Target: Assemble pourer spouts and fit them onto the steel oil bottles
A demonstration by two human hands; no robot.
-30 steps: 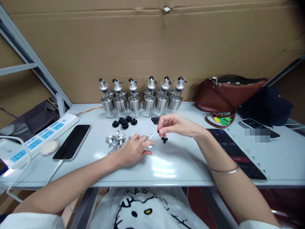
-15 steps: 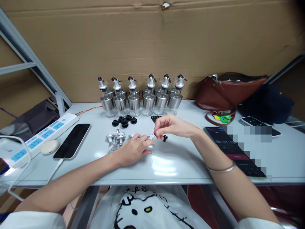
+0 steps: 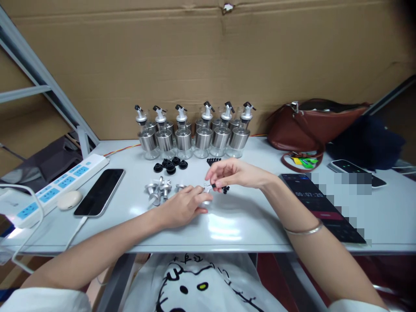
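in the head camera's view, the person's left hand (image 3: pixel 185 206) rests low over a glossy pale grey worktop (image 3: pixel 253 221), its grip closed round a silver spout piece with a forked top (image 3: pixel 207 189), partly hidden by the fingers. the right hand (image 3: pixel 234 174) meets it from the other side, thumb and fingertips together on a tiny black piece (image 3: pixel 213 186) at the fork. whether the black piece is seated there cannot be told.

the likeliest slip is the tiny piece springing from the pinch, since so little of it can be held; on the smooth worktop it could skid away. if the left grip loosens, the spout piece might turn and spoil the alignment. just beside the right hand's fingers lies a small cluster of black parts (image 3: pixel 225 190), which a low knuckle could scatter. loose silver spout pieces (image 3: pixel 158 190) sit beyond the left wrist, where a sideways sweep could knock them.
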